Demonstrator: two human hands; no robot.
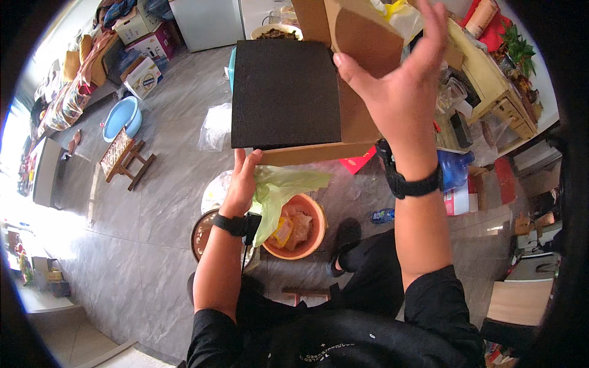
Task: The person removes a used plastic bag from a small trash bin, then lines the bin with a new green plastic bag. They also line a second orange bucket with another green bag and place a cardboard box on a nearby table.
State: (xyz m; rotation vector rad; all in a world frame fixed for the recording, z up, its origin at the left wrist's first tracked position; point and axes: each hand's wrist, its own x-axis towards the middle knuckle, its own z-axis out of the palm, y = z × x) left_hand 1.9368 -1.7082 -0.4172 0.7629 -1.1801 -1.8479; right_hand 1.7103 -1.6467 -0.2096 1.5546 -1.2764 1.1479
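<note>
A brown cardboard box (368,126) is held up in front of me with its flaps raised at the far side. A flat black foam-like panel (285,92) covers most of its left part. My left hand (241,184) grips the box's near left edge, fingertips on the rim. My right hand (402,86) is open beside the right flap, fingers stretched upward. Its thumb lies near the panel's far right corner; whether it touches is unclear. Below the box hangs a pale green plastic bag (279,193), close to my left wrist.
An orange bin (320,224) with wrappers stands below the box. A small wooden stool (126,159) and a blue basin (123,116) are on the tiled floor at left. At right is a cluttered wooden cabinet (506,107). A plastic bottle (383,216) lies near my foot.
</note>
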